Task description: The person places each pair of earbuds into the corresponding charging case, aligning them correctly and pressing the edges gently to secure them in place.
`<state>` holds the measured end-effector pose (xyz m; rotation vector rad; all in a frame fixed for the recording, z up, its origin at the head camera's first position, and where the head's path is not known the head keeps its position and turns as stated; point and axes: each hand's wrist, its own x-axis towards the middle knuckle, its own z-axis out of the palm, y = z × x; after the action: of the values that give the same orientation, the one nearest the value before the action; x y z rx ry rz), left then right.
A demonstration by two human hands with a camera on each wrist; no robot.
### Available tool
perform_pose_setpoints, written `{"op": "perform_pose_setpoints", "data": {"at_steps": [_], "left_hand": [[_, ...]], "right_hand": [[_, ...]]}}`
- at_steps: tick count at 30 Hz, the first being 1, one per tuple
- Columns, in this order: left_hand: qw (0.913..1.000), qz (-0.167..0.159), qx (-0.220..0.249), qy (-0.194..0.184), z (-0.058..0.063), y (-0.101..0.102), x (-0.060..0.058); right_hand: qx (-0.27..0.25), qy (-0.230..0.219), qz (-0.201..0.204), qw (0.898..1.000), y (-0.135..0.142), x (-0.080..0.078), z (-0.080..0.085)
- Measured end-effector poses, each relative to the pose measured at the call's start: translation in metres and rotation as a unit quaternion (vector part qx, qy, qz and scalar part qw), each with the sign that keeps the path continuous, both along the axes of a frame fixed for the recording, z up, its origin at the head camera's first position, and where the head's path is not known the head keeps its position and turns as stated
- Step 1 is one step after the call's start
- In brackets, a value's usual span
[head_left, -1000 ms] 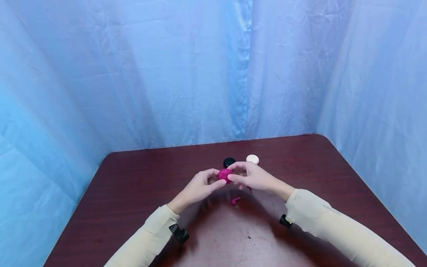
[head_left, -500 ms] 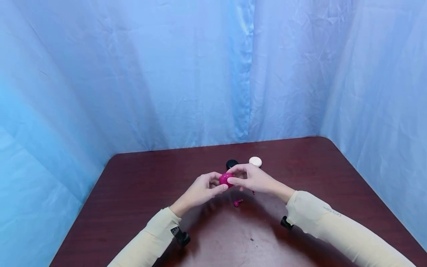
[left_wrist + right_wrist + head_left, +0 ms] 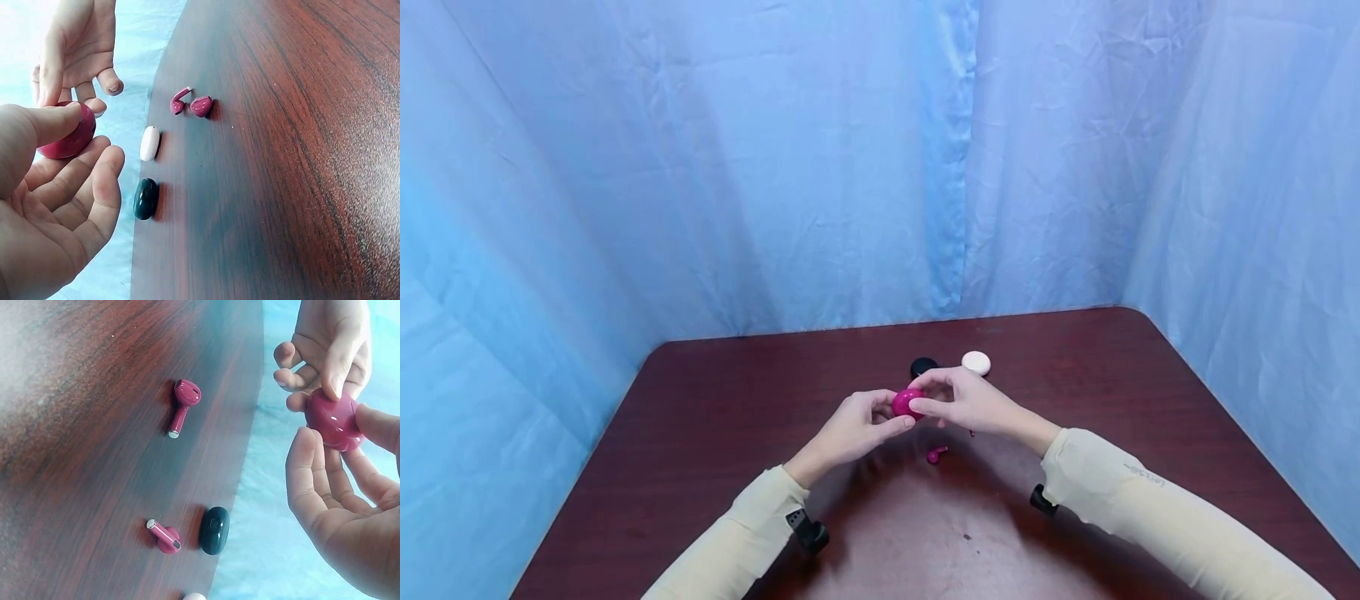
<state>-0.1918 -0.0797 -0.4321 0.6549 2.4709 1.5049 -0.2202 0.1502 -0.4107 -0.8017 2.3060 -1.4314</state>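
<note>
Both hands grip a glossy magenta earbud case [image 3: 906, 403], rounded and apparently closed, held up above the table. My left hand [image 3: 848, 427] pinches its left side between thumb and fingers. From the other side my right hand [image 3: 976, 402] holds it, with the thumb on the near face. Below the hands on the table lie two loose magenta earbuds, one earbud [image 3: 186, 400] and a second earbud [image 3: 165, 537], both with silver-tipped stems. In the head view the right hand nearly hides one of them.
Behind the hands, a black rounded case [image 3: 923, 367] and a white rounded case [image 3: 976, 362] lie on the dark red wooden table [image 3: 737, 417]. Pale blue curtains [image 3: 820, 167] hang along its back and sides. A black wrist camera [image 3: 808, 531] sits under the left sleeve.
The head view has shifted slightly, so the table and hands appear a little lower and to the right. Both hands keep their hold on the magenta earbud case.
</note>
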Motion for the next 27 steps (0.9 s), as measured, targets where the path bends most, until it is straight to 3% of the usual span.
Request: {"op": "perform_pose_setpoints", "data": {"at_steps": [20, 27], "left_hand": [[0.9998, 0.007, -0.012, 0.013, 0.0006, -0.0028, 0.0011], [1.0000, 0.002, -0.008, -0.005, -0.0001, -0.0023, 0.0021]], "right_hand": [[-0.002, 0.006, -0.014, 1.000, -0.0032, 0.0016, 0.0011], [-0.014, 0.012, -0.024, 1.000, -0.0036, -0.0002, -0.0006]]}}
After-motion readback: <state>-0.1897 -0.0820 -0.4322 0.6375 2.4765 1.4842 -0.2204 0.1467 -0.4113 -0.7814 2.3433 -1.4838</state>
